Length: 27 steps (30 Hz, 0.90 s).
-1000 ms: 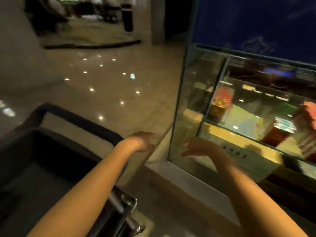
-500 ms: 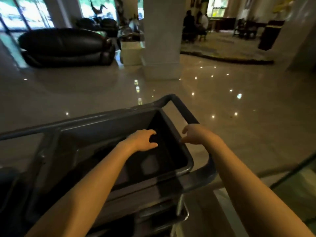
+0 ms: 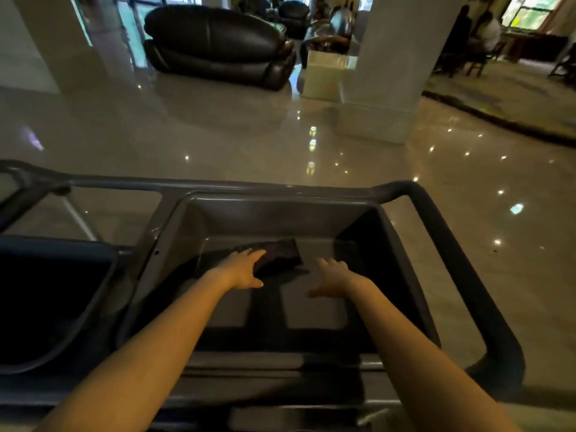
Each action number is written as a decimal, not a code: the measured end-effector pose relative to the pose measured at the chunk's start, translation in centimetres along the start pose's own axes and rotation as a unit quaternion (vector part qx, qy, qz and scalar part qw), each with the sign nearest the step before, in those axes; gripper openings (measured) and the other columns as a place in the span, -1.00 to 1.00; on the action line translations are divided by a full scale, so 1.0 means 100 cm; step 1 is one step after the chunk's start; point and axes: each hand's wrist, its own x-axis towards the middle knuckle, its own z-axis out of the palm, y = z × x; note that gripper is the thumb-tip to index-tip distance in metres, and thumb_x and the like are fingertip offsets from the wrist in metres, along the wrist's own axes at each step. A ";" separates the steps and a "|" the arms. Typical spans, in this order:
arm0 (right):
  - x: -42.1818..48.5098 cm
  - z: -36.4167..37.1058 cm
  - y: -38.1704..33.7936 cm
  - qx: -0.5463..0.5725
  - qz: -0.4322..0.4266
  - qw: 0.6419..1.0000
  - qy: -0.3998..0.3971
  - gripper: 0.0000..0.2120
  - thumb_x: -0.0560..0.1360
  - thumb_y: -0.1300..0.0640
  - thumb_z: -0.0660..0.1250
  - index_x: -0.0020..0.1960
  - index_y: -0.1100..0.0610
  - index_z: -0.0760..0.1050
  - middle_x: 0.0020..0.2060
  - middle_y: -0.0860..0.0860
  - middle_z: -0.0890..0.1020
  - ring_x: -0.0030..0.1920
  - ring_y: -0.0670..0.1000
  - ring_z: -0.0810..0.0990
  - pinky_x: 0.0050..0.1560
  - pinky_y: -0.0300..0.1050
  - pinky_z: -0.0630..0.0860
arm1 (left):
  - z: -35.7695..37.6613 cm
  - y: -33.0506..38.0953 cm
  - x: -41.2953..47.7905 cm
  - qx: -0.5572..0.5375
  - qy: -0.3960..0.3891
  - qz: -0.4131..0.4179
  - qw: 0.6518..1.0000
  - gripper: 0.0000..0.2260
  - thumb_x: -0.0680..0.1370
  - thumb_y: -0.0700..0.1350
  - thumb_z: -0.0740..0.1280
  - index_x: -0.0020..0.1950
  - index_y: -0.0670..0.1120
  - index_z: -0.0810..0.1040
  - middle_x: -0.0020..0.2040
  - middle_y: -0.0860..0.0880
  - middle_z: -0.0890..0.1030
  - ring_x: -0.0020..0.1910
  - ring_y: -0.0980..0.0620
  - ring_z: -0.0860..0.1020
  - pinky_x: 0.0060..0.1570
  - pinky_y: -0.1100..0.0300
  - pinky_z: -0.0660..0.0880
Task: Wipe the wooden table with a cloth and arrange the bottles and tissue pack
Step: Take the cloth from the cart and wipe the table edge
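A dark folded cloth (image 3: 279, 252) lies on the floor of a grey plastic tub (image 3: 274, 210) on a service cart. My left hand (image 3: 244, 269) reaches into the tub with fingers spread, its fingertips touching the cloth's near left edge. My right hand (image 3: 332, 277) hovers open inside the tub, just right of the cloth and apart from it. No wooden table, bottles or tissue pack are in view.
The cart has a dark handle bar (image 3: 442, 232) curving round its right side and a dark bin (image 3: 53, 300) at its left. Beyond lie a glossy tiled floor (image 3: 218, 141), a black leather sofa (image 3: 215, 45), a white pillar (image 3: 396, 63) and seated people (image 3: 480, 32) far right.
The view swung left from a glass display case to the cart. Both hands went from above the tub's rim down into it, and the left hand reached the cloth.
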 end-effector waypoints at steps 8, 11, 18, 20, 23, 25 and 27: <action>0.066 0.022 -0.029 0.011 0.013 1.000 0.001 -0.22 0.47 -0.17 0.25 0.54 -0.04 -0.09 0.56 0.04 -0.08 0.53 0.19 -0.06 0.47 0.16 0.05 | 0.014 -0.031 0.055 0.016 -0.010 -0.023 1.000 -0.24 0.52 0.11 0.28 0.55 0.04 -0.14 0.58 -0.09 -0.09 0.55 -0.14 -0.07 0.50 -0.06 0.04; 0.086 0.025 -0.042 -0.010 -0.006 1.000 0.015 -0.28 0.51 -0.13 0.20 0.54 -0.02 -0.08 0.56 0.03 -0.12 0.53 0.18 -0.05 0.48 0.17 0.01 | 0.021 -0.034 0.076 0.005 -0.012 -0.023 1.000 -0.28 0.53 0.11 0.25 0.54 0.05 -0.12 0.58 -0.09 -0.10 0.55 -0.13 -0.09 0.50 -0.09 0.02; 0.124 0.039 -0.058 -0.108 -0.058 0.991 0.044 -0.28 0.55 0.04 0.19 0.55 -0.01 -0.18 0.56 0.00 -0.15 0.55 0.12 -0.17 0.52 0.16 -0.04 | 0.049 -0.036 0.112 -0.006 0.007 -0.013 1.000 -0.30 0.55 0.11 0.22 0.55 -0.01 -0.10 0.57 -0.10 -0.18 0.55 -0.09 -0.19 0.51 -0.01 -0.17; 0.131 0.042 -0.058 -0.087 -0.049 0.994 0.044 -0.28 0.54 0.05 0.21 0.55 -0.02 -0.14 0.56 -0.03 -0.10 0.55 0.11 -0.13 0.49 0.13 0.07 | 0.059 -0.038 0.115 -0.014 0.035 -0.009 0.999 -0.32 0.55 0.07 0.24 0.55 -0.04 -0.05 0.57 -0.11 -0.16 0.55 -0.10 -0.17 0.50 0.02 -0.16; 0.139 0.047 -0.054 -0.068 -0.050 0.993 0.085 -0.36 0.55 0.09 0.20 0.54 -0.03 -0.01 0.54 -0.05 0.05 0.53 0.10 -0.04 0.40 0.08 0.29 | 0.064 -0.039 0.118 -0.013 0.076 -0.002 0.997 -0.43 0.57 0.02 0.20 0.52 -0.07 0.09 0.58 -0.12 -0.06 0.55 -0.10 -0.08 0.50 0.05 -0.10; 0.142 0.049 -0.053 -0.068 -0.053 0.991 0.105 -0.42 0.57 0.07 0.18 0.53 -0.04 0.04 0.53 -0.06 0.11 0.52 0.09 0.01 0.34 0.05 0.35 | 0.063 -0.037 0.121 0.004 0.092 0.000 0.996 -0.50 0.59 0.00 0.16 0.49 -0.08 0.15 0.57 -0.14 0.01 0.55 -0.11 -0.02 0.51 0.04 -0.03; 0.145 0.049 -0.053 -0.064 -0.051 0.990 0.113 -0.44 0.58 0.06 0.17 0.52 -0.04 0.07 0.53 -0.07 0.13 0.52 0.08 0.03 0.32 0.03 0.37 | 0.060 -0.035 0.123 0.031 0.084 -0.005 0.996 -0.53 0.60 0.00 0.13 0.49 -0.07 0.16 0.57 -0.15 0.03 0.55 -0.12 0.00 0.51 0.01 0.03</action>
